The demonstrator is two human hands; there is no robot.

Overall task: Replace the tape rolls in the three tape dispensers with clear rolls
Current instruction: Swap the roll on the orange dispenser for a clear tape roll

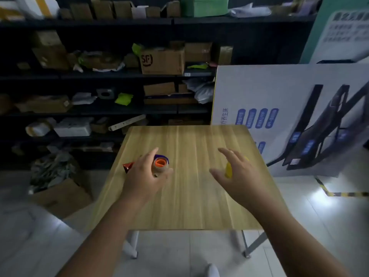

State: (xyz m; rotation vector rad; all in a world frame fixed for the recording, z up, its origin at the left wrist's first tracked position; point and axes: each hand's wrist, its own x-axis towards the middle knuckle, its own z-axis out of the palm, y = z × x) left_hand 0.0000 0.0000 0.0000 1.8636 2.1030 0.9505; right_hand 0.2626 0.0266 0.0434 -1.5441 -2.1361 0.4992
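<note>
Pale wood-grain laminate covers the square worktop (191,196), and I see little on it. My left hand (143,176) has its grip curled around a clear tape roll with an orange core (159,163). Just behind it sits a purple tape dispenser (164,157), and a red dispenser (127,166) pokes out to the left of my knuckles. My right hand (237,174) hovers with its fingers spread apart, holding nothing, just in front of a yellow dispenser (228,170) that it mostly hides. I judge the job is at an early or middle stage. I cannot tell which dispensers already carry clear rolls. On the dark shelving behind, a brown cardboard box (162,60) reads "SF". The white board's (289,116) print is too blurred to read.
</note>
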